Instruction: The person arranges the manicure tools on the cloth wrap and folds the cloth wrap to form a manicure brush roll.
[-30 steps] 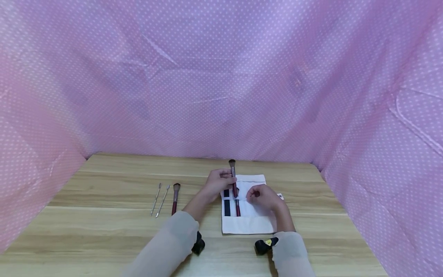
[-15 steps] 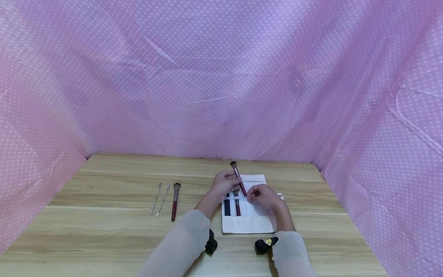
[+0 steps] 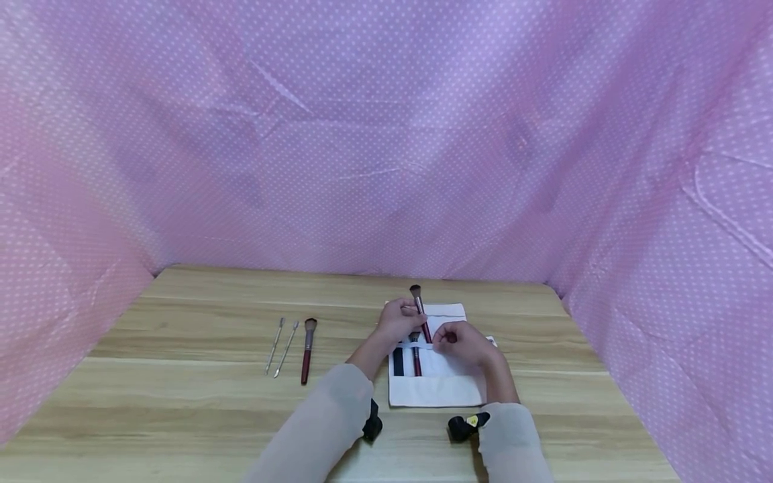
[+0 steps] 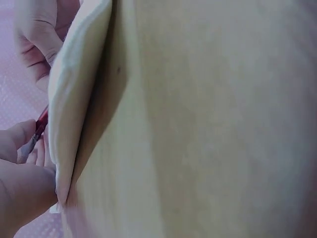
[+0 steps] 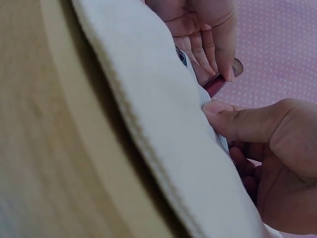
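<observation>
In the head view, a brush [image 3: 421, 308] is pinched, bristles up, by the left hand [image 3: 394, 323] over a white cloth case [image 3: 436, 393] on the table [image 3: 199, 402]; a second brush [image 3: 417, 361] is tucked in the case. Only here are a third brush [image 3: 307, 355] and two metal sticks [image 3: 274, 346] shown, lying to the left. In the left wrist view, the handle's lower end is hidden by cloth. In the right wrist view, an elastic band [image 5: 203, 95] is clearly seen pinched by the right hand [image 5: 272, 144].
</observation>
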A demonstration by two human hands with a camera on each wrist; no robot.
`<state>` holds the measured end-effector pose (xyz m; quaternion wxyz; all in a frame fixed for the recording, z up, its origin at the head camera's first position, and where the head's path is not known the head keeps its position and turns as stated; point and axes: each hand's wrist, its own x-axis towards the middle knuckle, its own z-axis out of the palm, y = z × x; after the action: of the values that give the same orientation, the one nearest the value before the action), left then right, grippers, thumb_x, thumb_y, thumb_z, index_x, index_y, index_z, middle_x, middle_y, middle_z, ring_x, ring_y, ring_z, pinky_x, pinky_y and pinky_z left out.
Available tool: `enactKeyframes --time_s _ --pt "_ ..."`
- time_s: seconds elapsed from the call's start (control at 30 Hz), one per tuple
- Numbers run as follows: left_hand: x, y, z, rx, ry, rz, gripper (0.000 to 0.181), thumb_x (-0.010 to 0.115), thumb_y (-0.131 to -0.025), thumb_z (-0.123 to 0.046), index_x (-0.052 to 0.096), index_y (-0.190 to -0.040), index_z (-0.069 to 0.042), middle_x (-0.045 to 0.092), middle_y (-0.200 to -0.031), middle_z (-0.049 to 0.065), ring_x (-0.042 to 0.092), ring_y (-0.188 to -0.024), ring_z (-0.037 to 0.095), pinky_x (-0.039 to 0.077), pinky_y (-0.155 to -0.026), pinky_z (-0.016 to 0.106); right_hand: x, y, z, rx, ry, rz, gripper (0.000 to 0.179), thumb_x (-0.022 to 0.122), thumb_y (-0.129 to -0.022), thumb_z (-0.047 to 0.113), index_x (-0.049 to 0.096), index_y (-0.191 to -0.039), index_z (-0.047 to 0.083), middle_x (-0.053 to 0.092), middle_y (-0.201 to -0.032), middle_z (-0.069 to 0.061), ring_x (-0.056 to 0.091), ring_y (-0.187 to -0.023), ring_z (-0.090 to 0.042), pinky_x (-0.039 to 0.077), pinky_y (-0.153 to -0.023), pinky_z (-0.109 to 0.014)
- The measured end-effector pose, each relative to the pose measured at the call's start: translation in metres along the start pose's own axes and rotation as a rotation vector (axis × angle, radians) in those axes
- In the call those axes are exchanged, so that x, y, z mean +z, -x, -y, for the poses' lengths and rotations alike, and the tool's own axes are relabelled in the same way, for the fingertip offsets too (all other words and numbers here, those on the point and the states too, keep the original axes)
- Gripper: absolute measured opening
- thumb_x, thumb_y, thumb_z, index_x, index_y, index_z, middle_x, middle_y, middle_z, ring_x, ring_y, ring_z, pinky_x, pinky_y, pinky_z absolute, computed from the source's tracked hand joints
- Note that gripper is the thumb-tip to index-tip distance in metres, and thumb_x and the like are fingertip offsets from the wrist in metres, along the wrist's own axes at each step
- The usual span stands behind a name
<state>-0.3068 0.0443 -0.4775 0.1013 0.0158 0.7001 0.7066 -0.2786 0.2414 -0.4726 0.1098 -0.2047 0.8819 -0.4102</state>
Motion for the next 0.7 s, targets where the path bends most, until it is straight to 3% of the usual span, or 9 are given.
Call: enactKeyframes --time_s 0.23,0.47,0.7 --pt "0.0022 0.0007 -0.0016 0.082 -0.159 0.016 0.079 0.075 -0.091 0.0 0.032 -0.157 -0.006 0.069 -0.097 0.01 0.07 -0.076 0.018 0.058 -0.075 0.032 0.0004 -0.0018 0.0004 -0.017 0.016 0.004 0.012 0.062 -0.095 -0.006 0.069 -0.091 0.002 0.064 -0.084 -0.002 0.056 -0.081 -0.015 0.047 -0.074 -0.025" --pt "0.0002 -0.0007 -0.0009 0.081 -0.253 0.048 0.078 0.076 -0.091 -0.006 0.036 -0.157 -0.012 0.069 -0.096 0.005 0.066 -0.082 0.016 0.054 -0.08 0.033 0.0006 -0.0021 0.0009 -0.011 -0.01 0.004 0.013 0.059 -0.095 -0.007 0.068 -0.093 0.001 0.065 -0.086 -0.004 0.056 -0.082 -0.016 0.047 -0.076 -0.025" --pt "-0.0006 0.0024 -0.0034 0.049 -0.294 0.101 0.071 0.077 -0.09 -0.007 0.044 -0.152 -0.015 0.066 -0.114 0.004 0.063 -0.097 0.02 0.052 -0.083 0.034 0.0011 -0.0017 -0.0019 -0.015 -0.025 0.003 0.012 0.06 -0.095 -0.006 0.068 -0.093 0.002 0.065 -0.087 -0.004 0.056 -0.083 -0.016 0.047 -0.077 -0.025"
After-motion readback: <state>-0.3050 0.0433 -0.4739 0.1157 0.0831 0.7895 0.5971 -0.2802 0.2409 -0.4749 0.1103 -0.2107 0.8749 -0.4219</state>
